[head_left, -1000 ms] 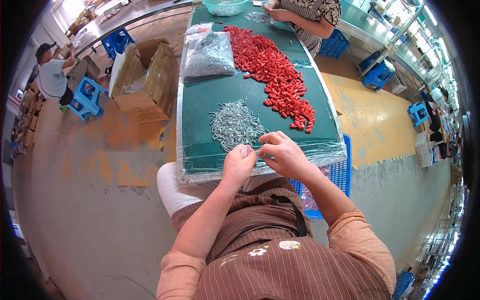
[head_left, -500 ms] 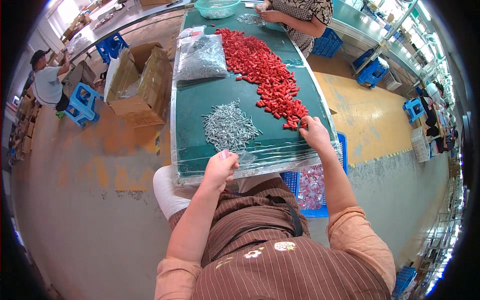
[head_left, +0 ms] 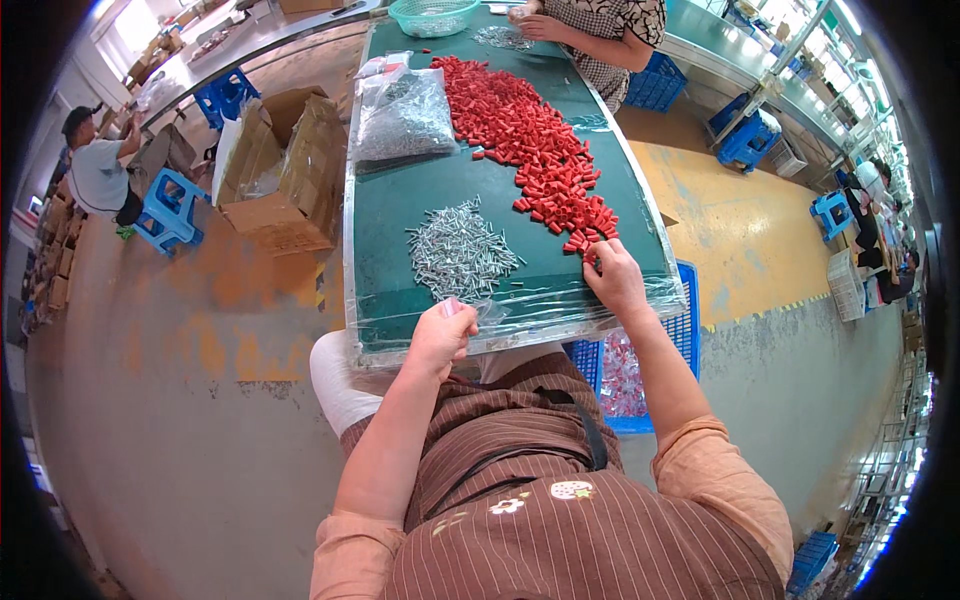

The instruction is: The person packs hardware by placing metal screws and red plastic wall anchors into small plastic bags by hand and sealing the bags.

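At the near table edge, my left hand (head_left: 443,335) is closed, pinching a small clear plastic bag (head_left: 490,313) between thumb and fingers. Just beyond it lies a loose pile of silver screws (head_left: 460,250). My right hand (head_left: 617,280) is at the near end of a long heap of red plastic wall plugs (head_left: 540,150). Its thumb and fingertips are curled around a red plug there; how many they hold is partly hidden. A large clear bag filled with small grey pieces (head_left: 405,115) lies left of the heap.
The green table (head_left: 385,205) has a metal rim. Under its near right corner stands a blue crate (head_left: 688,325) with small filled bags. An open cardboard box (head_left: 285,215) and a blue stool (head_left: 170,210) are at left. Across the table, a co-worker's hand (head_left: 540,27) is beside a green basket (head_left: 435,17).
My right hand has shifted slightly left and nearer along the end of the red heap, and a few plugs there have moved. My left hand stays put with the bag.
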A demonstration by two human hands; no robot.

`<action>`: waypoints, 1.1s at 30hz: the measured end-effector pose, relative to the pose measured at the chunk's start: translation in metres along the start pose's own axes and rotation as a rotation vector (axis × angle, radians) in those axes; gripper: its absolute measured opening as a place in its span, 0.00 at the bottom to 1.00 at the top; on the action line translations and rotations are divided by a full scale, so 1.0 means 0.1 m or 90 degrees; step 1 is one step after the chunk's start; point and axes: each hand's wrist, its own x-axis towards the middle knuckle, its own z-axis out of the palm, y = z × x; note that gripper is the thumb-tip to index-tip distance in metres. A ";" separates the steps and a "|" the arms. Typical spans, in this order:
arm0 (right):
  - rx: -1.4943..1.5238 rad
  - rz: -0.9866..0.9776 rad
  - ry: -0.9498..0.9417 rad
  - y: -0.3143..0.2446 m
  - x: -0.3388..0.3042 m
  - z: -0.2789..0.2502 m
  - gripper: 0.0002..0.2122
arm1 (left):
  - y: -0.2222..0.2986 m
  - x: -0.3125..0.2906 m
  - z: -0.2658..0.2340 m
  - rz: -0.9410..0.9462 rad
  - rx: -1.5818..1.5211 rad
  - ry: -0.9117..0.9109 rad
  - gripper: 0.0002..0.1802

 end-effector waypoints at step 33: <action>0.186 -0.173 -0.143 -1.30 -0.09 -0.32 0.04 | -0.14 0.01 0.43 0.351 0.396 0.155 0.09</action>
